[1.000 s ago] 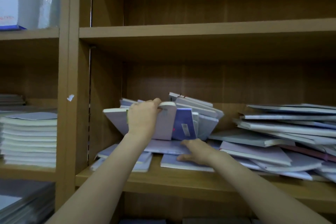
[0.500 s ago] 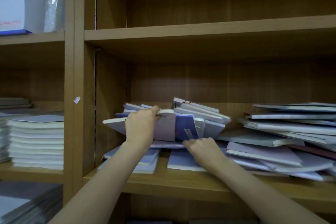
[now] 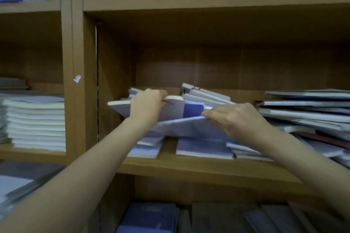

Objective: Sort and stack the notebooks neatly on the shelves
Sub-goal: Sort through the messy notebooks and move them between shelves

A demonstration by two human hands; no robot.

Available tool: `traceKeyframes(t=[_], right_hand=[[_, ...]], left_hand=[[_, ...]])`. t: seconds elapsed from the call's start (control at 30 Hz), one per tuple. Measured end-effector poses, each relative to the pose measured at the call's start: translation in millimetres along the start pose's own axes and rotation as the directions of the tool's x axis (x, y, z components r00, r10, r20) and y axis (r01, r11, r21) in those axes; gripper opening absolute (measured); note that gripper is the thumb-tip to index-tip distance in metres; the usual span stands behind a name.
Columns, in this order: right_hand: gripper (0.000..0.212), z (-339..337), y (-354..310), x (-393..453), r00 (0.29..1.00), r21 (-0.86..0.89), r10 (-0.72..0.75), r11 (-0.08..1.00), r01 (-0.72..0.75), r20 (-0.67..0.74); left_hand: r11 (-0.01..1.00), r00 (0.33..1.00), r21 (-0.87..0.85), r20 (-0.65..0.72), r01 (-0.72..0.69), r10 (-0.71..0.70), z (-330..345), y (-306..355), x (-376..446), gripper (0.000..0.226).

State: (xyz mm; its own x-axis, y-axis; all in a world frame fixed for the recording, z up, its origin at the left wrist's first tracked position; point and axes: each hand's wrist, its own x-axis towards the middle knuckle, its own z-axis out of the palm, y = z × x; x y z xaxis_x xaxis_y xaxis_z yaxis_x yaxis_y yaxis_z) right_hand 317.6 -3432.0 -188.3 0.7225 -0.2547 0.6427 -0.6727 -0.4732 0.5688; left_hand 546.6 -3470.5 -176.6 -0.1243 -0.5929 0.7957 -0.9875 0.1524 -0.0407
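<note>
head view:
left hand: fingers curled over the top edge of a tilted bundle of notebooks, propping it up off the middle shelf.
right hand: pinching the raised edge of a thin lilac notebook, lifted at an angle from under the bundle; its low end rests among the flat notebooks below.
flat notebooks: loose layer on the shelf board, some overhanging the front lip.
right pile: sloppy, fanned and leaning left, touching the area by the right wrist.
left compartment stack: already squared, well apart from the hands.
lower shelf books: dark blue covers directly under the work area.
risk 1: bundle is held by one hand at the top only; if grip slackens, the leaning books probably fan out or slide forward off the shelf.
risk 2: pulling the lilac notebook out from under load could drag neighbours over the front edge, or bend its soft cover.
risk 3: right forearm sits against the leaning right pile; a sideways move may tip it.
blur: motion smear on the right side, so exact contact there is unclear.
</note>
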Motion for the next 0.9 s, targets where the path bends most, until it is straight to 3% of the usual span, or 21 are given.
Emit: traceKeyframes(t=[0.07,0.2,0.37,0.47,0.7,0.8,0.9], right_hand=[[0.019,-7,-7,-17,0.996,0.083,-0.038,0.996,0.031,0.082],[0.046,8,-12,-43,0.972,0.272,0.091,0.951,-0.15,0.218],[0.038,-9,-31,-66,0.999,0.137,-0.023,0.99,0.016,0.049],[0.045,-20,-41,-81,0.999,0.158,-0.033,0.987,0.033,0.001],[0.027,-74,-48,-87,0.99,0.192,-0.112,0.973,0.127,-0.085],[0.025,-96,-48,-104,0.996,0.231,-0.077,0.969,0.084,-0.038],[0.022,-92,-63,-135,0.994,0.22,-0.112,0.97,0.106,0.013]], left_hand=[[1.0,0.998,-0.015,0.067,0.014,-0.013,-6,-1,-12,0.024],[0.999,0.974,0.055,0.228,-0.003,-0.01,-9,-2,-46,0.02],[0.998,0.936,0.051,0.351,-0.036,0.016,3,-6,-85,0.027],[0.999,0.917,-0.036,0.397,-0.003,0.017,1,-8,-94,0.028],[0.99,0.901,-0.13,0.434,0.053,0.009,4,-11,-89,0.029],[0.955,0.871,-0.282,0.487,0.094,0.058,4,-9,-95,0.036],[0.821,0.91,-0.565,0.377,0.078,0.173,-13,10,-135,0.028]])
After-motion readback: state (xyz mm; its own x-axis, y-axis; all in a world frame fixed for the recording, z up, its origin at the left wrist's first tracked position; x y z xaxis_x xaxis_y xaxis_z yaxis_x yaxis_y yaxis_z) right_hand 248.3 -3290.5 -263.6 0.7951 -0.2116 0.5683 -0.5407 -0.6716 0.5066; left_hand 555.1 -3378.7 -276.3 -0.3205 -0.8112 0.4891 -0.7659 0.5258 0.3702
